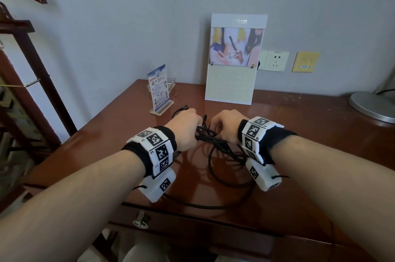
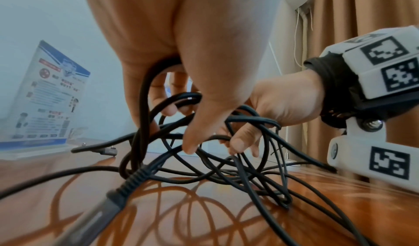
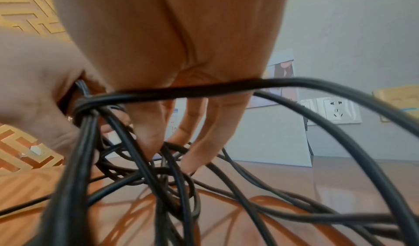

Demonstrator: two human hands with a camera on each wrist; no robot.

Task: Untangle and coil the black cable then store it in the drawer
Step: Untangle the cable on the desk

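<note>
Working the knot from both sides now: the left hand [image 1: 185, 131] and right hand [image 1: 227, 126] meet over the middle of the table [image 1: 299, 133], each gripping the black cable [image 1: 213, 150]. The left fingers [image 2: 163, 104] curl round a loop, lifting it so the strands hang free to sort. The right fingers [image 3: 149, 138] hook under a strand and dig down into the bundle, probably hunting the crossing that binds it. Slack loops trail toward the table's front edge, above the drawer [image 1: 192, 225], which is closed. One plug [image 2: 99, 150] lies near the sign [image 1: 159, 88] toward the back left. Knuckles hide the core of the tangle from the head view, and the drawer front is cut off at the bottom.
</note>
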